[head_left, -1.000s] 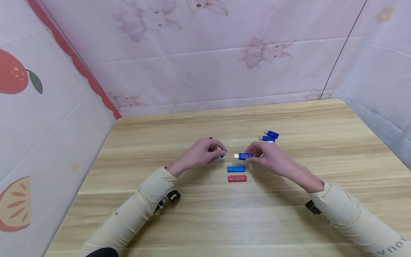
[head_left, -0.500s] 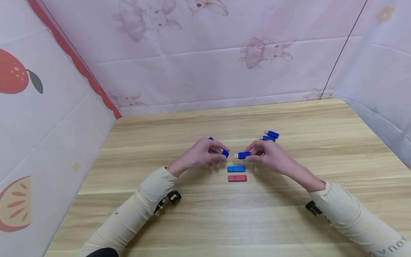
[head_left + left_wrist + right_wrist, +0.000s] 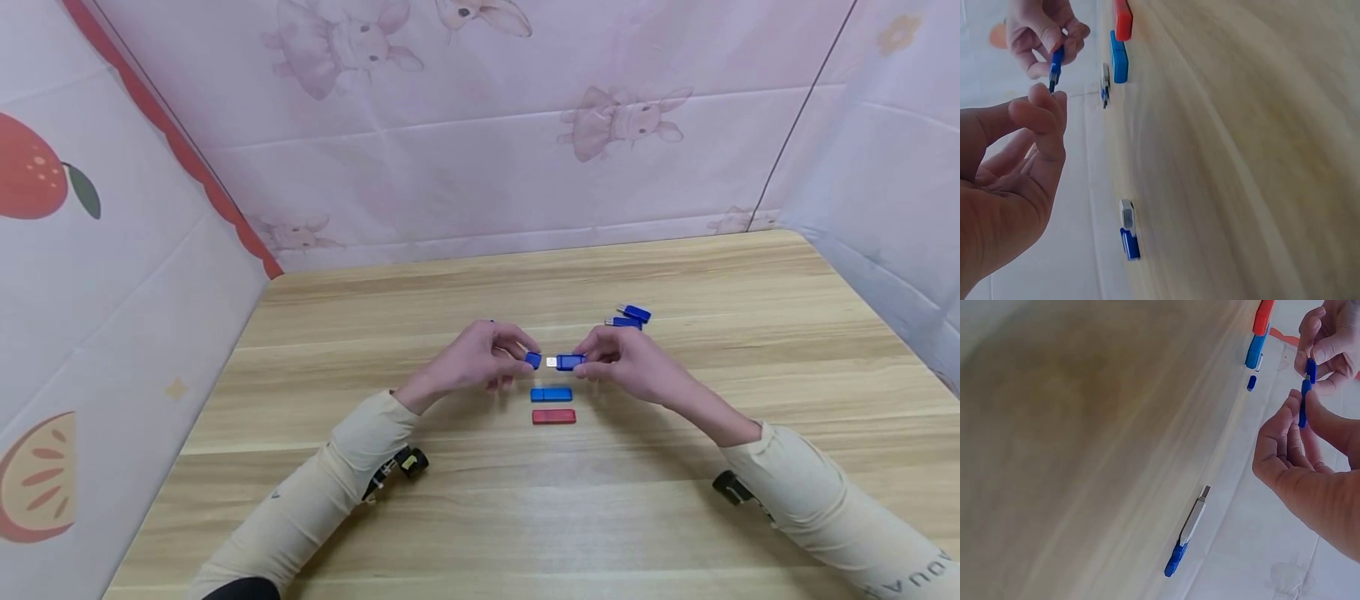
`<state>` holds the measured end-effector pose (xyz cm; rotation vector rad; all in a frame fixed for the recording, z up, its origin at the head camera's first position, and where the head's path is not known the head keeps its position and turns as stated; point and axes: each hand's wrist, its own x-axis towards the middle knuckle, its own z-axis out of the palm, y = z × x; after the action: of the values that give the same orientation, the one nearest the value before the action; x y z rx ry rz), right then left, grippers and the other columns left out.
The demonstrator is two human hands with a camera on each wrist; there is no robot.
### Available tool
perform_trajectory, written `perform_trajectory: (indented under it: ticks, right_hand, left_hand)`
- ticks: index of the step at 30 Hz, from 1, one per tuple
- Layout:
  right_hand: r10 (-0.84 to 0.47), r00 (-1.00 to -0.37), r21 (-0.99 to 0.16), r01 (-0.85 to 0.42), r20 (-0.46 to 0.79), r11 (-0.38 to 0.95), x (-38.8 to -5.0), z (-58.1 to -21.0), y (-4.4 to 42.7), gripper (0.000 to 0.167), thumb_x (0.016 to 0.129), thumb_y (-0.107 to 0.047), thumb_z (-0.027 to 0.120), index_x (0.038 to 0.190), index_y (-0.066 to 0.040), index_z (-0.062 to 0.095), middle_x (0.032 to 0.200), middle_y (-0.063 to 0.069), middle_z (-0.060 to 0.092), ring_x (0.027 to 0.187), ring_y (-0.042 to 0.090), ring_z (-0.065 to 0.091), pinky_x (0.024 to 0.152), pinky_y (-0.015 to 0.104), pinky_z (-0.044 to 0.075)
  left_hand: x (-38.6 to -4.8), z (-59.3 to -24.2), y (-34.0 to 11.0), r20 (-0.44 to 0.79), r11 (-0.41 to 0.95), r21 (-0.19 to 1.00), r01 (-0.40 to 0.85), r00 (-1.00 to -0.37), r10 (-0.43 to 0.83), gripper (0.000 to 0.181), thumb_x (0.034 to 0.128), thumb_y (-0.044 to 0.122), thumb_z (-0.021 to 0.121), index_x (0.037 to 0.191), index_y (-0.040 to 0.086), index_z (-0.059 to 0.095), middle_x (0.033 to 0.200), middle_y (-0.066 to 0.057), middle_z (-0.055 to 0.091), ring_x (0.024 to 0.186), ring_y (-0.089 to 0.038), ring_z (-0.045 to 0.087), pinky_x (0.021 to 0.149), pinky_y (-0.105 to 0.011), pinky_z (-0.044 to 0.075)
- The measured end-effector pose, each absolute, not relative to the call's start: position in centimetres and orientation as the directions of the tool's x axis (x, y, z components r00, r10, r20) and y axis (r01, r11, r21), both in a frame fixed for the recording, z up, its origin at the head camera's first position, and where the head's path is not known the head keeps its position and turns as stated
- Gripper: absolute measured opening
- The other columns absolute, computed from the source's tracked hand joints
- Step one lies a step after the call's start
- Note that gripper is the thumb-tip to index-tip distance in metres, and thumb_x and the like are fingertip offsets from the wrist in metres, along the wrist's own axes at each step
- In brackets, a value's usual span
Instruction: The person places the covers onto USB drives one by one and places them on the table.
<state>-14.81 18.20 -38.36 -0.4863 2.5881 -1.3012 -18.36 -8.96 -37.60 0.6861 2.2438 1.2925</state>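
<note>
Between the thumb and fingers of my left hand (image 3: 476, 357) is a small blue cap (image 3: 533, 360). My right hand (image 3: 633, 367) pinches a dark blue USB stick (image 3: 570, 362) by its rear end, its bare metal plug pointing left at the cap. In the head view a narrow gap separates plug and cap, both held above the table. The right wrist view shows the held stick (image 3: 1304, 409) close below the cap (image 3: 1312, 367), lined up with it. Nearer the person lie a lighter blue capped USB stick (image 3: 551, 395) and a red stick (image 3: 553, 417), parallel.
Behind the right hand, two dark blue USB sticks (image 3: 636, 313) lie with plugs bare. A small blue piece (image 3: 492, 322) is mostly hidden behind the left hand. Printed cloth (image 3: 450, 183) hangs along the far edge of the wooden table (image 3: 480, 517).
My left hand has moved slightly right with the blue cap, which has turned into fuller view and come nearer the plug. The right hand has hardly moved.
</note>
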Motion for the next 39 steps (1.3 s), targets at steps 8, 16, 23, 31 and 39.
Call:
perform_trajectory:
  ticks: [8,16,23,31,39]
  right_hand:
    - [-0.398,-0.917,-0.832,-0.192,-0.038,0.52,-14.6,-38.3,18.1,0.019,0.097,-0.012,0.077,0.112,-0.001,0.072,0.1,0.013,0.079,0.088,0.017,0.071,0.077,0.03,0.06]
    - [-0.408,-0.911,-0.847,-0.174,-0.054,0.502,-14.5,-38.4,17.8,0.02,0.097,-0.011,0.076,0.113,-0.001,0.071,0.1,0.012,0.079,0.089,0.016,0.071,0.079,0.03,0.06]
    - [-0.413,-0.909,-0.85,-0.165,-0.066,0.5,-14.3,-38.3,17.6,0.02,0.098,-0.012,0.076,0.114,-0.001,0.07,0.104,0.014,0.081,0.096,0.02,0.076,0.082,0.028,0.061]
    - [-0.417,-0.907,-0.857,-0.166,-0.061,0.488,-14.4,-38.4,17.4,0.019,0.098,-0.01,0.075,0.113,0.0,0.07,0.103,0.015,0.081,0.096,0.023,0.077,0.081,0.025,0.061]
    - [-0.408,-0.912,-0.86,-0.167,-0.052,0.482,-14.4,-38.1,17.3,0.018,0.097,-0.008,0.075,0.111,0.002,0.07,0.099,0.015,0.081,0.092,0.024,0.077,0.079,0.027,0.062]
  left_hand:
    - [-18.2,-37.8,-8.3,-0.127,0.393,0.903,0.175,-0.765,0.632,0.024,0.0961,0.006,0.076,0.119,0.003,0.07,0.102,-0.026,0.077,0.061,-0.024,0.065,0.05,-0.03,0.052]
    - [-18.1,-37.8,-7.9,-0.127,0.378,0.909,0.175,-0.748,0.651,0.025,0.0961,0.006,0.076,0.119,-0.001,0.069,0.099,-0.027,0.077,0.056,-0.017,0.061,0.049,-0.026,0.048]
    - [-18.0,-38.0,-7.8,-0.131,0.345,0.928,0.141,-0.744,0.656,0.023,0.0964,0.007,0.076,0.118,0.002,0.068,0.099,-0.03,0.076,0.054,-0.018,0.059,0.048,-0.027,0.044]
    - [-17.9,-38.3,-7.7,-0.138,0.332,0.937,0.113,-0.751,0.646,0.023,0.0964,0.007,0.076,0.117,0.002,0.069,0.098,-0.027,0.077,0.053,-0.014,0.058,0.05,-0.025,0.043]
    - [-17.7,-38.4,-7.6,-0.116,0.302,0.948,0.105,-0.767,0.631,0.023,0.0956,0.006,0.077,0.116,-0.001,0.07,0.099,-0.029,0.077,0.057,-0.014,0.062,0.054,-0.025,0.049]
